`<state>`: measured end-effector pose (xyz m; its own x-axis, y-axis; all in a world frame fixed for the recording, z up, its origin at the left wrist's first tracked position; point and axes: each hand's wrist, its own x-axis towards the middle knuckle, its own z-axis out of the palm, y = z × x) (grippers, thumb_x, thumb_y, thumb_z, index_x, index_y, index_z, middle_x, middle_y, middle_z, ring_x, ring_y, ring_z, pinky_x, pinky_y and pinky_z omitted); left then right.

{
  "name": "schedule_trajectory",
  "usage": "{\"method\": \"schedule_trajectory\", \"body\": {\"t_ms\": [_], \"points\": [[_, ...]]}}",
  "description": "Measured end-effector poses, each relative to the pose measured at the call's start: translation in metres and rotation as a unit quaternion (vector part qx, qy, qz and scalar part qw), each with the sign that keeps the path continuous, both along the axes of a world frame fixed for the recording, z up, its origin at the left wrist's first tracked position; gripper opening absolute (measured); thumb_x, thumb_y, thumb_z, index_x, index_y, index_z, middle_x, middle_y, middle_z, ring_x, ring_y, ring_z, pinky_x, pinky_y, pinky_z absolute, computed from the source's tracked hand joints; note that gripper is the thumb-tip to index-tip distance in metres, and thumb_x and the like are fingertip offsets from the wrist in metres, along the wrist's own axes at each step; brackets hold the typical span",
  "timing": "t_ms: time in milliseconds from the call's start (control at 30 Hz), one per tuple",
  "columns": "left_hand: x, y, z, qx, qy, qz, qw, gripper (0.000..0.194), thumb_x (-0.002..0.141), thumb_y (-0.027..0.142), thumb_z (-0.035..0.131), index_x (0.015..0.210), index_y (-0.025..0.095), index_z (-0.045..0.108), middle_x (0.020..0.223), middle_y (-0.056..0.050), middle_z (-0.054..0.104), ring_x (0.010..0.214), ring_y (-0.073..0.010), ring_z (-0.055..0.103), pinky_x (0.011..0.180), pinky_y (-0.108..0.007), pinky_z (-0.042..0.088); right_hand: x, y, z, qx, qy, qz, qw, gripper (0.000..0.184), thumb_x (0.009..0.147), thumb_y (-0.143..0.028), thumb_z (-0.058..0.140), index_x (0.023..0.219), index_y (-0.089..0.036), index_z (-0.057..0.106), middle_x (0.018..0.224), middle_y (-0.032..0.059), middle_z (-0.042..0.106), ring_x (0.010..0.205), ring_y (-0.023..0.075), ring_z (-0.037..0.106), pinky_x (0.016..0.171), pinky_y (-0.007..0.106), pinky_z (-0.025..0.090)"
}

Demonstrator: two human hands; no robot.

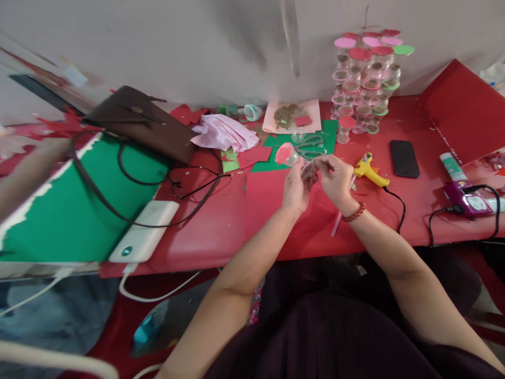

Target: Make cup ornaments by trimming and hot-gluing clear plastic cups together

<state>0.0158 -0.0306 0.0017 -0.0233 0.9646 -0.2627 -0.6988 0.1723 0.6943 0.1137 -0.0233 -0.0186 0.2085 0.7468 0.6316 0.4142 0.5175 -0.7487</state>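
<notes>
My left hand (295,187) is closed around a small clear plastic jar (287,154) with a pinkish-red disc on its far end. At the near end of the jar, my right hand (335,176) pinches with thumb and fingers; what lies between them is too small to make out. Just beyond the hands, grey-handled scissors (315,141) rest on a green sheet (329,131). Below both hands lies a red sheet (264,202). A yellow glue gun (367,169) sits to the right of my right hand, and a thin translucent stick (336,223) shows under that wrist.
Against the wall stands a tower of clear jars with coloured discs (363,79). A phone (404,158), glue stick tube (453,167) and purple corded adapter (467,200) are at right. Pink cloth (224,131), brown bag (145,123), glasses (201,181) and white power bank (145,231) lie left.
</notes>
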Motion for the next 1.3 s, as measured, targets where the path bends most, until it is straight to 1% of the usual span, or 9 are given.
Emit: {"method": "schedule_trajectory", "body": {"t_ms": [233, 400, 567, 700, 833, 933, 1067, 1167, 1300], "points": [[0.002, -0.001, 0.001, 0.01, -0.006, -0.011, 1.0, 0.04, 0.091, 0.054, 0.071, 0.071, 0.02, 0.062, 0.071, 0.0, 0.064, 0.06, -0.0092, 0.058, 0.06, -0.024, 0.047, 0.0, -0.002, 0.005, -0.043, 0.051, 0.01, 0.998, 0.015, 0.091, -0.019, 0.06, 0.081, -0.021, 0.071, 0.074, -0.0005, 0.073, 0.067, 0.0127, 0.068, 0.068, 0.026, 0.056], [0.0, 0.001, -0.001, -0.012, -0.028, -0.048, 0.998, 0.039, 0.094, 0.054, 0.065, 0.074, 0.021, 0.064, 0.072, -0.001, 0.066, 0.061, -0.0097, 0.059, 0.062, -0.023, 0.048, -0.001, 0.003, 0.001, -0.08, 0.099, 0.039, 0.991, 0.012, 0.092, -0.022, 0.06, 0.083, -0.021, 0.068, 0.071, -0.0018, 0.068, 0.058, 0.0101, 0.062, 0.059, 0.024, 0.054], [-0.003, 0.004, 0.003, -0.026, -0.067, -0.053, 0.996, 0.037, 0.098, 0.047, 0.059, 0.073, 0.02, 0.063, 0.071, 0.0, 0.065, 0.06, -0.0086, 0.06, 0.061, -0.022, 0.049, 0.001, 0.009, -0.005, -0.066, 0.146, 0.056, 0.986, 0.01, 0.095, -0.023, 0.058, 0.088, -0.021, 0.066, 0.078, 0.0001, 0.07, 0.071, 0.0125, 0.07, 0.072, 0.027, 0.06], [-0.008, 0.004, 0.008, -0.024, -0.075, -0.066, 0.995, 0.041, 0.098, 0.052, 0.057, 0.072, 0.02, 0.062, 0.069, 0.0, 0.065, 0.054, -0.0082, 0.056, 0.054, -0.022, 0.045, 0.005, 0.019, -0.014, -0.067, 0.161, 0.054, 0.983, 0.012, 0.097, -0.027, 0.057, 0.092, -0.021, 0.066, 0.082, 0.0012, 0.072, 0.077, 0.0129, 0.073, 0.079, 0.029, 0.062], [-0.012, 0.006, 0.009, -0.023, -0.065, -0.072, 0.995, 0.041, 0.095, 0.056, 0.06, 0.074, 0.021, 0.063, 0.073, -0.001, 0.068, 0.05, -0.0081, 0.051, 0.048, -0.025, 0.038, 0.012, 0.032, -0.023, -0.07, 0.134, 0.032, 0.988, 0.015, 0.094, -0.021, 0.059, 0.102, -0.021, 0.071, 0.092, 0.0043, 0.077, 0.086, 0.0151, 0.075, 0.084, 0.033, 0.063], [-0.013, 0.009, 0.006, -0.033, -0.054, -0.076, 0.995, 0.045, 0.095, 0.06, 0.058, 0.074, 0.02, 0.062, 0.071, -0.001, 0.067, 0.048, -0.0077, 0.049, 0.045, -0.024, 0.033, 0.018, 0.036, -0.024, -0.077, 0.05, -0.013, 0.996, 0.023, 0.09, -0.016, 0.062, 0.108, -0.02, 0.076, 0.109, 0.0094, 0.079, 0.1, 0.0189, 0.075, 0.092, 0.038, 0.061], [-0.014, 0.014, -0.002, -0.053, -0.019, -0.08, 0.995, 0.047, 0.093, 0.065, 0.06, 0.075, 0.022, 0.062, 0.068, 0.0, 0.064, 0.048, -0.0083, 0.048, 0.046, -0.025, 0.03, 0.026, 0.03, -0.014, -0.089, -0.068, -0.071, 0.991, 0.019, 0.093, -0.021, 0.062, 0.095, -0.023, 0.081, 0.098, 0.0074, 0.081, 0.095, 0.0228, 0.075, 0.091, 0.042, 0.059], [-0.013, 0.017, -0.007, -0.055, -0.006, -0.079, 0.995, 0.046, 0.092, 0.066, 0.062, 0.078, 0.022, 0.063, 0.069, 0.0, 0.064, 0.048, -0.0088, 0.048, 0.047, -0.026, 0.031, 0.024, 0.023, -0.004, -0.039, -0.104, -0.064, 0.992, 0.021, 0.092, -0.018, 0.063, 0.098, -0.026, 0.081, 0.103, 0.006, 0.082, 0.103, 0.0239, 0.074, 0.097, 0.045, 0.057], [-0.01, 0.017, -0.008, -0.06, -0.013, -0.065, 0.996, 0.045, 0.092, 0.062, 0.066, 0.074, 0.021, 0.06, 0.06, 0.003, 0.056, 0.047, -0.0077, 0.044, 0.049, -0.024, 0.033, 0.015, 0.013, 0.002, 0.018, -0.164, -0.003, 0.986, 0.019, 0.091, -0.02, 0.07, 0.104, -0.026, 0.081, 0.111, 0.0064, 0.081, 0.108, 0.0228, 0.073, 0.101, 0.043, 0.057]]}}
